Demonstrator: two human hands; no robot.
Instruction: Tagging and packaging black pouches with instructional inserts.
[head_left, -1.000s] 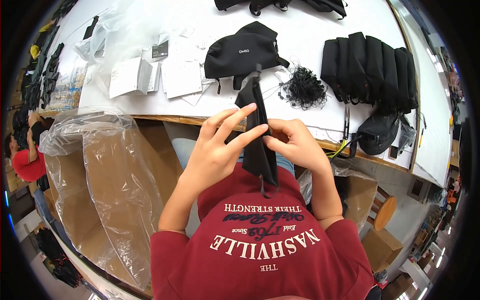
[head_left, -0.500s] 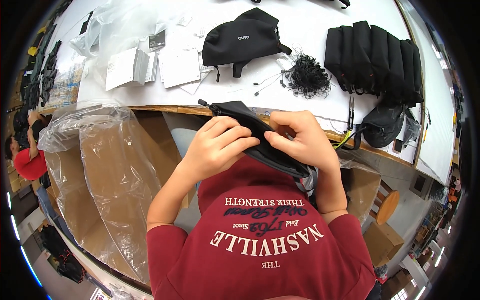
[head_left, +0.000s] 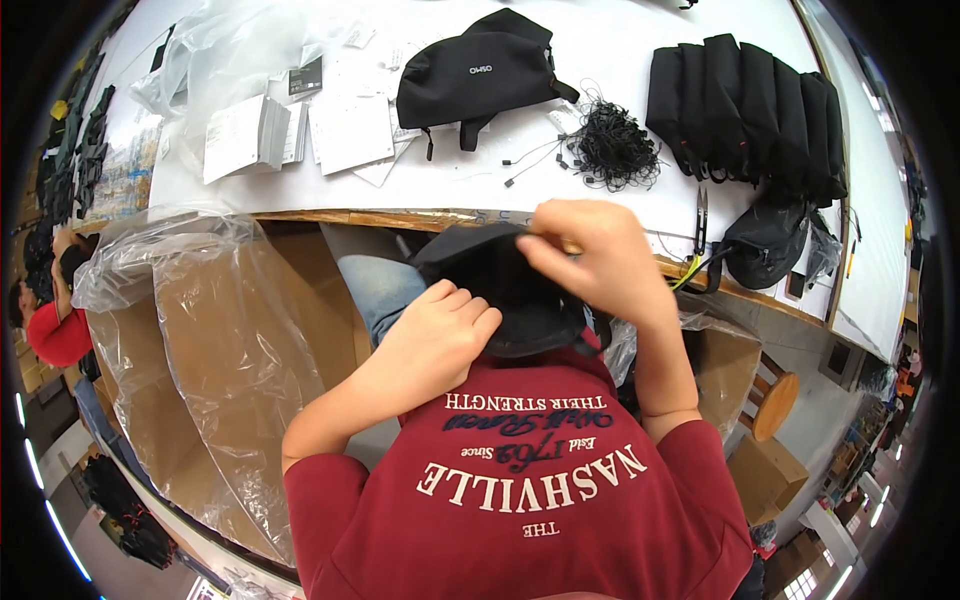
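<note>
Over my lap, at the table's near edge, I hold a black zippered bag (head_left: 520,305) with its mouth spread wide and the dark inside facing up. My left hand (head_left: 440,335) is closed on the near-left rim, fingers curled over it. At the far-right rim my right hand (head_left: 600,262) pinches the fabric between thumb and fingers. Another black bag (head_left: 475,88) with a side strap lies on the white table beyond. To its right sits a tangled heap of black strings (head_left: 612,148).
Several black bags (head_left: 740,115) stand in a row at the right, near thread snips (head_left: 701,225). Stacked white cards (head_left: 240,138) and clear plastic (head_left: 225,60) lie at the left. A plastic-lined carton (head_left: 215,400) stands left of me. A person in red (head_left: 58,328) is farther left.
The bag's mouth has gone from a narrow slit to wide open. My right hand has moved up and away with the far rim; my left hand has come down toward me.
</note>
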